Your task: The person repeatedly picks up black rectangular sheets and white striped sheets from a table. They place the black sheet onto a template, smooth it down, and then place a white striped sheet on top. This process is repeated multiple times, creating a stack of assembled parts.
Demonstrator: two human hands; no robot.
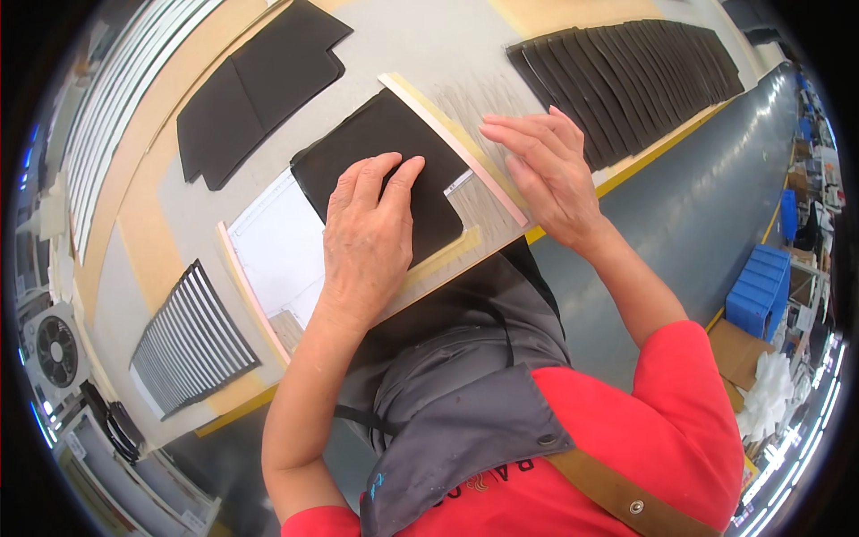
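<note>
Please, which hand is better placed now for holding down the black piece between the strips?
Probably the left hand: its fingers are over the black piece, while the right hand is beyond the right-hand strip.

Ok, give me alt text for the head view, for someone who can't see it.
A person's left hand is on a black sheet on a worktable; the empty right hand is raised to its right. White paper shows left of the sheet, with overlapping black pieces at upper right and a striped piece at lower left.
</note>
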